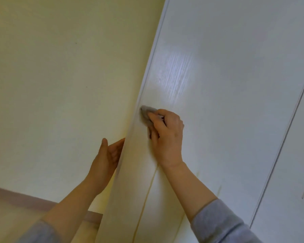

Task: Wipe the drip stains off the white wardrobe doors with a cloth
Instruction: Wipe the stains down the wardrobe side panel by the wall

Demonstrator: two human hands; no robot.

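A white wardrobe door (226, 85) fills the right of the head view, tilted in the frame. My right hand (167, 135) grips a small grey cloth (146, 113) and presses it against the door near its left edge. My left hand (107, 158) holds the door's left edge, fingers behind it and thumb up. A long yellowish drip stain (146, 200) runs down the door below my right wrist. Two shorter drip marks (218, 190) sit further right.
A pale yellow wall (60, 85) lies left of the door. A brown skirting strip (25, 199) crosses the bottom left. A second wardrobe door (298, 172) adjoins on the right past a dark seam, with a faint streak on it.
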